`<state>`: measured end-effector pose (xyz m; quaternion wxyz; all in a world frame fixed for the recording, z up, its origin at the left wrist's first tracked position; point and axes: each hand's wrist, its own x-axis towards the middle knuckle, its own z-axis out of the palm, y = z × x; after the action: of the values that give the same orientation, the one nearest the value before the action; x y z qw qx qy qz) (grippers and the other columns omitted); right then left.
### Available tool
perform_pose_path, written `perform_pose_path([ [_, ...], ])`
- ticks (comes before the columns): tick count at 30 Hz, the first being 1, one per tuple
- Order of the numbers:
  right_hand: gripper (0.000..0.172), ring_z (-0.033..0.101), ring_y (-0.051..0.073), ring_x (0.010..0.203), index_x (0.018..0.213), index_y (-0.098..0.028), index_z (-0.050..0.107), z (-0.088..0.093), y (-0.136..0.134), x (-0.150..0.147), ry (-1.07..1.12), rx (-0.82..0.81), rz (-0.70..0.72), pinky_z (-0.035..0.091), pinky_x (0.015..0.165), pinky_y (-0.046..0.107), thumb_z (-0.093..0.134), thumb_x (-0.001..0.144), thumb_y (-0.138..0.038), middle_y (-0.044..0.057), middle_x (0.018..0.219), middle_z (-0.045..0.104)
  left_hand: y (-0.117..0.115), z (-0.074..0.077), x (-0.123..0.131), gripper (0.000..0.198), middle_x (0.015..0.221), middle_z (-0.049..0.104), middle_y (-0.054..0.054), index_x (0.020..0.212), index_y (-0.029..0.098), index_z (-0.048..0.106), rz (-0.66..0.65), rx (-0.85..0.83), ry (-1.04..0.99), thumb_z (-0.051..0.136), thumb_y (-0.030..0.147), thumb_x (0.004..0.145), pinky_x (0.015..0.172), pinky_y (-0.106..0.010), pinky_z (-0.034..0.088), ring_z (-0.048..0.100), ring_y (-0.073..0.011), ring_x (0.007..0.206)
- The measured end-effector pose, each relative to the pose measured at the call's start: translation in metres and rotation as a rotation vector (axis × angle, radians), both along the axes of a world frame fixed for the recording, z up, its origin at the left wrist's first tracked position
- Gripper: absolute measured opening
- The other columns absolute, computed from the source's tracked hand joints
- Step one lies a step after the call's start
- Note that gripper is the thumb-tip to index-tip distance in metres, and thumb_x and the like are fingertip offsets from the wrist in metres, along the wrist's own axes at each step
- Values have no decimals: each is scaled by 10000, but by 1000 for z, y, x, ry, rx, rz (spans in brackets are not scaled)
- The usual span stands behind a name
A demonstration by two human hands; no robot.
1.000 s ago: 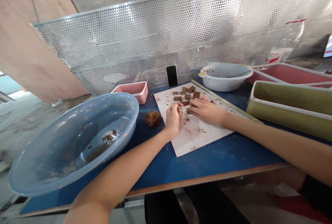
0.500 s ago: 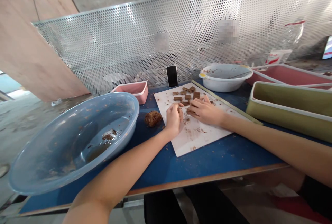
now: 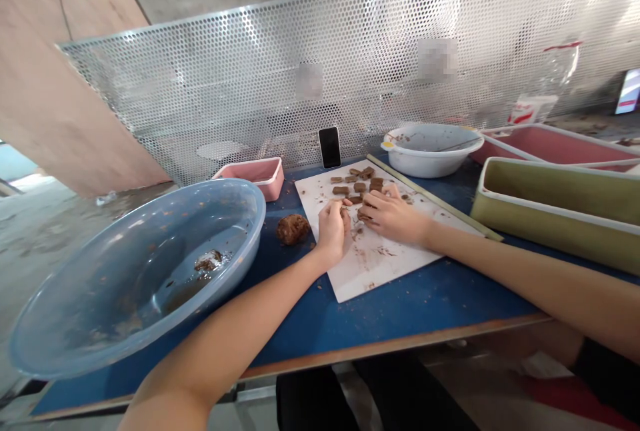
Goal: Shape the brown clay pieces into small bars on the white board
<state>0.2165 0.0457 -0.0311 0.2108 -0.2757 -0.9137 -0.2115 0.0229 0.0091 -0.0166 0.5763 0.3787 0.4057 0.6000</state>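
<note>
On a white board (image 3: pixel 373 271), my right hand (image 3: pixel 395 216) has its fingers curled over a piece of brown clay (image 3: pixel 364 216), pressing it near the board's middle. Just to the left, my left hand (image 3: pixel 331 230) is closed; some brown shows at its fingertips, but what it grips is mostly hidden. Several short brown clay blocks (image 3: pixel 360 187) lie on the board beyond both hands. A larger round lump of clay (image 3: pixel 293 229) rests on the blue table, left of the board. Smears and crumbs mark the board.
A big blue basin (image 3: pixel 135 278) with wet brown residue stands left. Behind are a small pink tub (image 3: pixel 273 181), a phone (image 3: pixel 329 147) and a white basin (image 3: pixel 433 159). A green stick (image 3: pixel 440 201) borders the board; a green planter box (image 3: pixel 550 208) stands right.
The camera view has shifted very slightly. Both hands stay in nearly the same place on the board, with the right fingers still over the clay.
</note>
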Motion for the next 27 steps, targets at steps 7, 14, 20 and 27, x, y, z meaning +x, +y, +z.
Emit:
perform_pose_path([
  [7, 228, 574, 255, 1001, 1014, -184, 698, 2, -2, 0, 3, 3, -16, 334, 934, 412, 500, 1123, -214, 104, 1052, 661, 0, 0, -1, 167, 514, 308, 110, 864, 189, 650, -5, 8, -5, 588, 280, 989, 436, -190, 170, 222, -62, 402],
  [14, 206, 590, 255, 1004, 1025, -178, 716, 2, 0, 2, 45, 39, -21, 315, 968, 442, 523, 1096, -196, 99, 1036, 680, 0, -1, -1, 167, 519, 336, 104, 872, 186, 650, -7, 13, 3, 567, 272, 989, 434, -188, 185, 224, -60, 401],
  [20, 206, 577, 265, 990, 998, -181, 723, 4, -1, 1, 25, 2, -1, 312, 938, 434, 538, 1089, -191, 106, 1035, 679, 1, -1, 0, 156, 509, 309, 105, 846, 188, 645, 1, 18, -3, 577, 249, 972, 437, -190, 165, 219, -64, 407],
  [27, 253, 566, 256, 998, 1001, -195, 710, 4, -1, 0, -7, 24, -5, 311, 938, 424, 486, 1119, -208, 98, 1042, 674, 0, 1, 1, 148, 520, 284, 108, 842, 195, 635, -7, -15, -31, 624, 269, 970, 444, -185, 160, 209, -62, 417],
])
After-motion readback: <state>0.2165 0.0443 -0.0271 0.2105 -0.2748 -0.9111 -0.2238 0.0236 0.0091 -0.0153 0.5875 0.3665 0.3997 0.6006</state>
